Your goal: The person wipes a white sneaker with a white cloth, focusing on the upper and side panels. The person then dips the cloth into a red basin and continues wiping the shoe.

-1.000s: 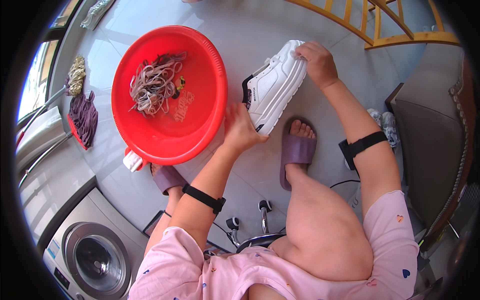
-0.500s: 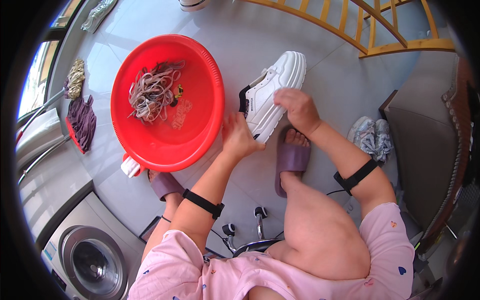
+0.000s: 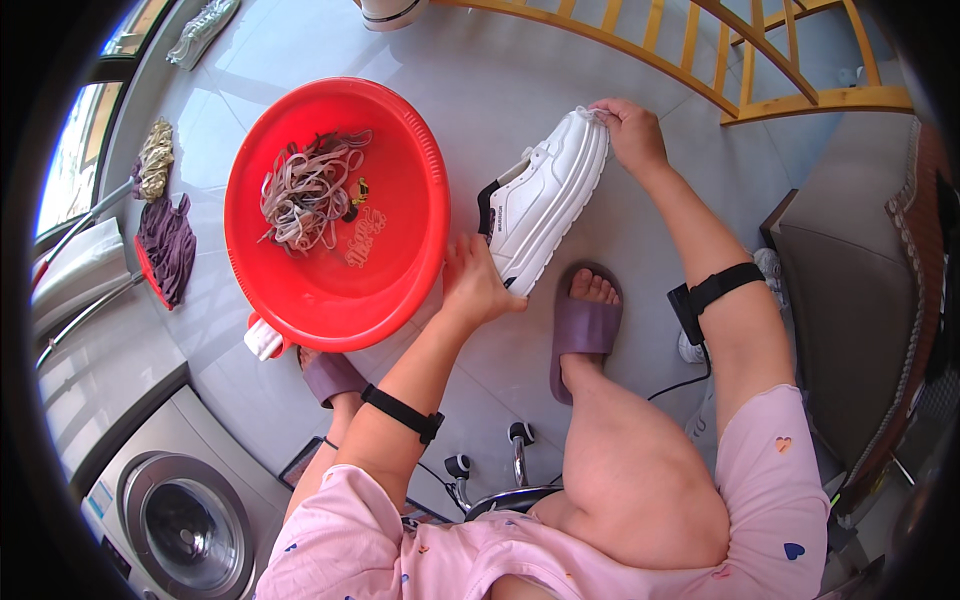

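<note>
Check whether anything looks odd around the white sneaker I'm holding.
One thing: a tangled heap of lace-like strips lies loose in the red basin, jumbled rather than neatly laid. The white sneaker in your left hand shows no obvious damage.

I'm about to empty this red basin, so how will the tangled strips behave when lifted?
The tangled strips would probably hang floppy, as they're thin and curl loosely. Pulling one may drag others along, since they overlap in one heap.

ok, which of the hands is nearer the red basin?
Left. The left hand is close beside the right rim of the basin, at the heel of the shoe; the right hand is farther right, at the toe.
</note>
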Available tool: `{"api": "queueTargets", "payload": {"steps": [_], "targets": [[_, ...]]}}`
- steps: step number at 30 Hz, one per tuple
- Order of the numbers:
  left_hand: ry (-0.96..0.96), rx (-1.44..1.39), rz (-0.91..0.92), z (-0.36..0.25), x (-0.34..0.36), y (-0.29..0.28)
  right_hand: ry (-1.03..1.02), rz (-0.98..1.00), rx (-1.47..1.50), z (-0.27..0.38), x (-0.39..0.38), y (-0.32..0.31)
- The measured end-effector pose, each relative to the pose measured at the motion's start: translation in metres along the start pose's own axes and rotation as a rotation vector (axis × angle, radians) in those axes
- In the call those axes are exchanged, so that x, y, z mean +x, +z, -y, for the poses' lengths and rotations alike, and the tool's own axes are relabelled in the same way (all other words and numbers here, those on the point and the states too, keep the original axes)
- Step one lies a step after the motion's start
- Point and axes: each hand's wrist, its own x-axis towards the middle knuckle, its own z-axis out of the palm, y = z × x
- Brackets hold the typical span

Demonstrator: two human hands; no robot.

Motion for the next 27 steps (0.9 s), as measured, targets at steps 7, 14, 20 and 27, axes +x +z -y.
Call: {"api": "queueTargets", "payload": {"steps": [7,14,20,27], "targets": [[0.015,0.014,0.019,0.006,0.007,0.002,-0.109,-0.049,0.068,0.013,-0.048,-0.006],[-0.078,0.017,0.139,0.006,0.013,-0.002,-0.45,-0.139,0.06,0.032,-0.095,0.014],[-0.03,0.014,0.089,0.006,0.013,-0.003,-0.587,-0.022,0.066,0.045,-0.126,0.02],[-0.055,-0.022,0.119,0.003,0.01,-0.007,-0.51,0.159,0.193,0.057,-0.161,0.037]]}}
